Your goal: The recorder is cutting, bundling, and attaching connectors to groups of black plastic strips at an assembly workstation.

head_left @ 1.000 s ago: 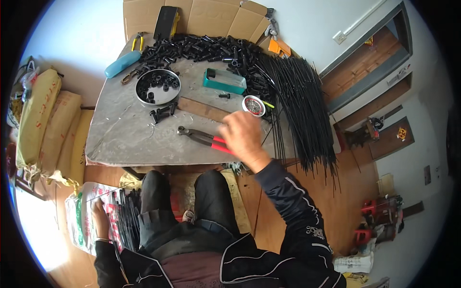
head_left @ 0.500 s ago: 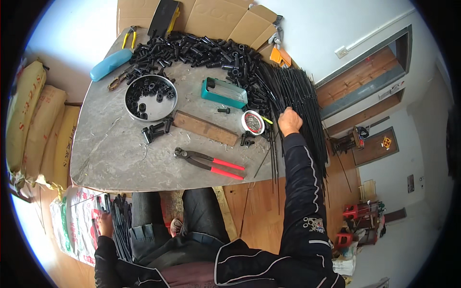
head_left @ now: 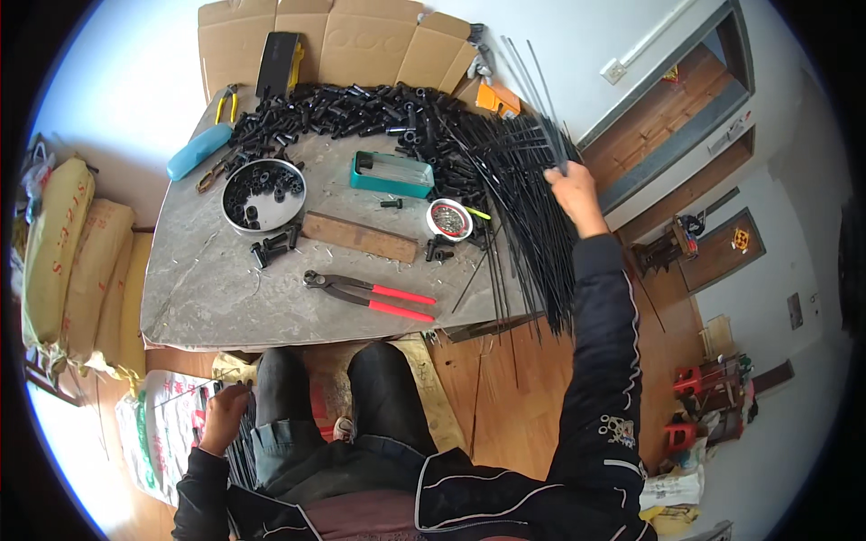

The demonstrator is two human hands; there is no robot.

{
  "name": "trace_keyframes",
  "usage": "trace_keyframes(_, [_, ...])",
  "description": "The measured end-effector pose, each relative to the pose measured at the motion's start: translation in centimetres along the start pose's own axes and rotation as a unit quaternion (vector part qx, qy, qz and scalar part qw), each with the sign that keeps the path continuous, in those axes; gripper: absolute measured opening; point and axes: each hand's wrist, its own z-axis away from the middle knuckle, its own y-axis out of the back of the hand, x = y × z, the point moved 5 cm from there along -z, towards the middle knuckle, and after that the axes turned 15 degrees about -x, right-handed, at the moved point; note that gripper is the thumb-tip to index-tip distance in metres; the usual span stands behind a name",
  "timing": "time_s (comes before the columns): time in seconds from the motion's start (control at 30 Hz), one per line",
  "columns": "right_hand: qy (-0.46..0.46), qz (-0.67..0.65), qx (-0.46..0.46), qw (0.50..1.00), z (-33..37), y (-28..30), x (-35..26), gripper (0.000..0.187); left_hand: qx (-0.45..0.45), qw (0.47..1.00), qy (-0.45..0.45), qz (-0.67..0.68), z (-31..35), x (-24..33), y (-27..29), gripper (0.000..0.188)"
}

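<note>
My right hand (head_left: 575, 194) is closed around several thin black rods (head_left: 544, 104), their ends sticking up past my fingers. Below it, a dense heap of similar black rods (head_left: 532, 230) covers the table's right side, some overhanging the edge. Low at the left, my left hand (head_left: 225, 417) has its fingers drawn together beside my leg, over a bundle of dark rods (head_left: 240, 460). What its fingers hold, if anything, I cannot make out. Red-handled pincers (head_left: 370, 296) lie near the table's front edge, behind them a wooden strip (head_left: 359, 236).
Black tubular pieces (head_left: 352, 113) form a long pile along the back, before cardboard (head_left: 361, 41). On the grey table (head_left: 207, 298) stand a round tin (head_left: 298, 212) of black parts, a teal box (head_left: 392, 185) and a small white bowl (head_left: 449, 219). Sacks (head_left: 59, 252) are stacked left.
My right hand has lifted off the heap, up and to the right, with several rods in it. My left hand has moved right toward my leg. The view has shifted slightly.
</note>
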Motion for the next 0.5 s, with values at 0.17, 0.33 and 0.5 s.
trace_keyframes(0.17, [-0.091,0.02,0.008,0.996,-0.9,-3.3,2.5,0.035,-0.022,0.992,-0.091,-0.09,0.9,3.0,-1.9,0.024])
trace_keyframes(0.33, [-0.089,0.009,-0.005,0.996,-3.0,-4.3,7.6,0.037,-0.048,0.989,-0.043,-0.132,3.2,0.7,-2.6,0.023])
trace_keyframes(0.5, [-0.121,0.024,-0.044,0.991,-2.7,-6.9,5.9,0.042,-0.058,0.992,-0.011,-0.115,3.4,1.4,-2.8,0.025])
